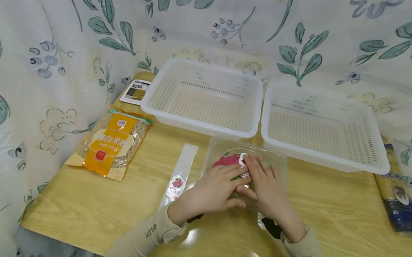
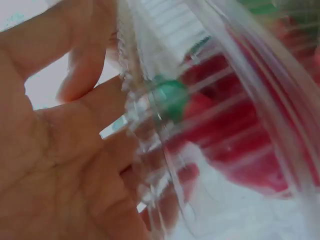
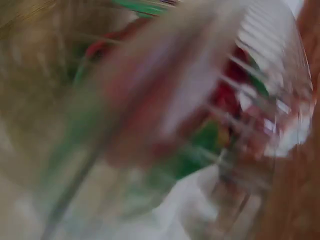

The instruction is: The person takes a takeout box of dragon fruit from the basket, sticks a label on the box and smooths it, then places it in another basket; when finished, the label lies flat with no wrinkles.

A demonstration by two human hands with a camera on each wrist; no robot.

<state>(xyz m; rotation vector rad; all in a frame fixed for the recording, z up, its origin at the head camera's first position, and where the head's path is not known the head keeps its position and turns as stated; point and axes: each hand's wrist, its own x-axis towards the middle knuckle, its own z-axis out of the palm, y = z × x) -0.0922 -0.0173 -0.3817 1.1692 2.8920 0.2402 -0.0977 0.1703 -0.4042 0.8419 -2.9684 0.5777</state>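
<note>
A clear plastic box [image 1: 208, 155] lies on the table in front of me, with pink-red fruit [image 1: 227, 160] inside it. On its top is a small white printed sticker [image 1: 243, 158]. My left hand [image 1: 213, 189] and right hand [image 1: 269, 188] rest on the lid around this sticker, fingers extended and fingertips close together. From the left wrist, the ridged wall of the box stands beside the palm [image 2: 60, 165], and red fruit [image 2: 235, 140] with green parts shows through. Motion blurs the right wrist view. Left of the box lies a white backing strip [image 1: 184, 163] bearing a fruit-printed label [image 1: 176, 187].
Two white perforated baskets [image 1: 200, 126] [image 1: 322, 156] stand side by side at the back. At the left lie an orange-labelled grain bag [image 1: 109, 144] and a flat packet [image 1: 135, 92]. A long yellow and blue packet [image 1: 400, 197] sits along the right edge.
</note>
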